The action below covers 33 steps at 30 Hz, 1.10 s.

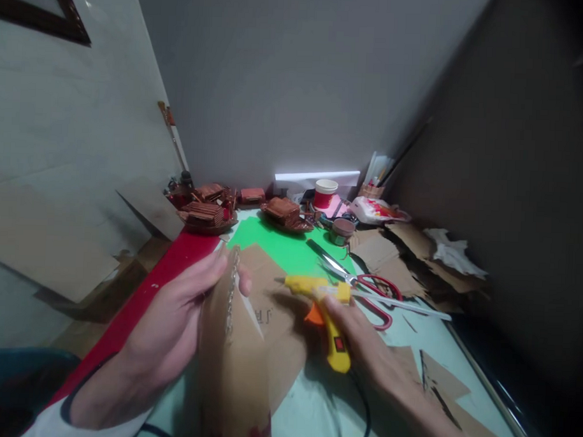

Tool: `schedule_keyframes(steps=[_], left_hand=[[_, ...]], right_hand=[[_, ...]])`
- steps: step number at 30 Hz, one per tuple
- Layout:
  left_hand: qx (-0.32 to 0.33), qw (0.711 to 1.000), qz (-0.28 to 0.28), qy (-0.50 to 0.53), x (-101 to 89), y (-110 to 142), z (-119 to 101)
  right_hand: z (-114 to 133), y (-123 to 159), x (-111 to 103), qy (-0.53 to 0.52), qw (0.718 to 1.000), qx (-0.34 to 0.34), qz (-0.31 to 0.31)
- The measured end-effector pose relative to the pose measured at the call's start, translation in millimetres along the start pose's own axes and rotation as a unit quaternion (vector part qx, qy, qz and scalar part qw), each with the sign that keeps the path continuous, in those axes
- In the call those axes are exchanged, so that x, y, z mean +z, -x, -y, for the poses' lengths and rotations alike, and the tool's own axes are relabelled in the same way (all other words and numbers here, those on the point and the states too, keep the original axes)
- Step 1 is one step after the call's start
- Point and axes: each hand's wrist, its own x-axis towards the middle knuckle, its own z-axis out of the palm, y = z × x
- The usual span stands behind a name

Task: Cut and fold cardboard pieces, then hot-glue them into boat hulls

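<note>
The left hand grips a brown folded corrugated cardboard piece at the near side of the pale table, its fingers closed around the upper part, with a fingertip showing past the exposed edge. The cardboard's long axis runs from the bottom of the view up and away from the person, its corrugated edge facing up.

The right hand is wrapped around a yellow plastic glue gun with an orange trigger. The barrel lies nearly level across the view, nozzle pointing left toward the cardboard but apart from it; the handle slants down. A translucent glue stick extends rightward from the gun's rear, passing over red-handled scissors, whose blades point away and to the left.
</note>
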Motion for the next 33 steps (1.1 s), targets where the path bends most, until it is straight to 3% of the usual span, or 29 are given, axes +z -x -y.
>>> schedule_keyframes(steps=[5, 10, 13, 17, 19, 24, 29, 33], left_hand=[[0.024, 0.999, 0.018, -0.020, 7.7, 3, -18], [0.038, 0.998, 0.038, -0.014, 9.1, 0, -26], [0.054, 0.998, 0.044, 0.003, 13.5, -2, -27], [0.072, 0.996, 0.034, 0.032, 24.4, -2, -28], [0.097, 0.994, 0.029, 0.039, 29.4, -1, -29], [0.138, 0.989, 0.027, 0.055, 38.2, -1, -36], [0.148, 0.987, 0.036, 0.054, 38.6, -1, -41], [0.145, 0.988, 0.010, 0.048, 34.9, 1, -39]], right_hand=[[-5, 5, 4, 0.176, 0.984, 0.028, 0.015], [19, 12, 6, 0.223, 0.973, -0.007, 0.056], [53, 15, 8, 0.175, 0.979, -0.065, 0.084], [97, 16, 20, -0.004, 0.981, -0.151, 0.120], [110, 16, 28, -0.097, 0.977, -0.159, 0.101], [121, 17, 41, -0.210, 0.967, -0.110, 0.094], [125, 18, 45, -0.225, 0.965, -0.113, 0.071], [124, 15, 48, -0.231, 0.964, -0.127, 0.043]])
